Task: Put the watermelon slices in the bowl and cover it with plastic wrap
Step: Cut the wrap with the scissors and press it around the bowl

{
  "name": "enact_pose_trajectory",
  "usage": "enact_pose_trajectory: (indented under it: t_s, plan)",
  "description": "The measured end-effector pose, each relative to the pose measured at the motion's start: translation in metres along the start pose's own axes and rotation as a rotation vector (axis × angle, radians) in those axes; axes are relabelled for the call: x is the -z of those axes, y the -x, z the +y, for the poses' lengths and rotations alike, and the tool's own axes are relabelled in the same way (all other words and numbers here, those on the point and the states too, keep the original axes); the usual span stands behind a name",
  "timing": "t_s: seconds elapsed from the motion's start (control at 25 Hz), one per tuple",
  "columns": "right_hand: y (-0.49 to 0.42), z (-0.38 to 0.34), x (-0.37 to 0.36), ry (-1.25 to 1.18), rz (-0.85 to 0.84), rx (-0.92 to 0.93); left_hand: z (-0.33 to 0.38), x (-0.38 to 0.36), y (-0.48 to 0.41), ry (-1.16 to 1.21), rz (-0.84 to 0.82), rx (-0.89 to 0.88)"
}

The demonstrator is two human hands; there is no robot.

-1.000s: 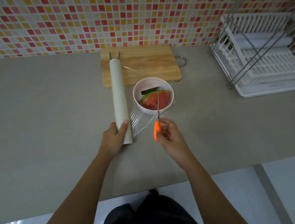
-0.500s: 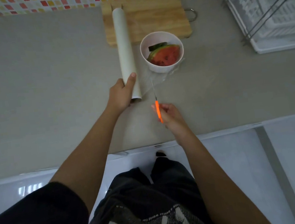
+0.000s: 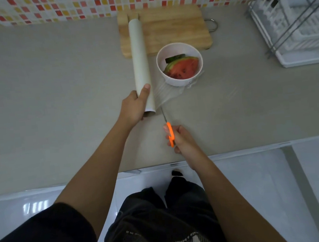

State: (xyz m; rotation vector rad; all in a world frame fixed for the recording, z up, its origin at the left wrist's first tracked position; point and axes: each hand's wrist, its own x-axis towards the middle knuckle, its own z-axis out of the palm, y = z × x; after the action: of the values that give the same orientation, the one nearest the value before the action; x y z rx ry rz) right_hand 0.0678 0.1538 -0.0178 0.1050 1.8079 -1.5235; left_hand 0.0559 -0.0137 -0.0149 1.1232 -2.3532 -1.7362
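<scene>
A white bowl (image 3: 178, 48) on the grey counter holds watermelon slices (image 3: 183, 68), red flesh up with green rind. Left of it lies a long plastic wrap roll (image 3: 139, 59), its far end resting on the cutting board. My left hand (image 3: 135, 107) grips the roll's near end, thumb on top. A clear film sheet (image 3: 168, 94) stretches from the roll toward the bowl's near side and looks bunched there. My right hand (image 3: 182, 140) holds orange-handled scissors (image 3: 169, 132), blades pointing at the film's near edge beside the roll.
A wooden cutting board (image 3: 174, 27) with a metal loop lies against the tiled wall behind the bowl. A white dish rack (image 3: 299, 25) stands at the right. The counter's front edge runs just below my right hand.
The scissors have been drawn back from over the bowl to the film's near edge by the roll. My left hand still holds the roll. The camera has tilted down.
</scene>
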Motion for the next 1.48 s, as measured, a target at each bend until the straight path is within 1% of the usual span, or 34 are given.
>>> enact_pose_trajectory:
  t_s: [0.24,0.4,0.56,0.76,0.92,1.2,1.48]
  plan:
    - [-0.033,-0.005,-0.009,-0.035,0.030,-0.015,0.000,0.001,-0.001,-0.013,-0.001,0.001]
    - [-0.039,-0.001,-0.009,-0.082,-0.018,0.063,-0.002,0.000,-0.002,0.003,0.003,0.003]
    - [-0.039,0.009,-0.004,-0.124,0.001,0.117,-0.002,0.000,-0.004,0.007,-0.007,-0.002]
    - [-0.049,0.005,-0.007,-0.270,-0.054,0.039,-0.001,0.002,-0.007,0.011,-0.008,-0.008]
    - [-0.057,-0.001,-0.011,-0.277,-0.079,0.025,-0.001,0.001,-0.007,0.024,-0.022,0.007]
    - [-0.043,0.001,-0.016,-0.302,-0.053,-0.027,-0.001,0.009,-0.013,0.025,-0.023,0.015]
    - [-0.032,-0.001,-0.013,-0.294,-0.058,-0.025,-0.002,0.005,-0.010,0.032,-0.014,0.006]
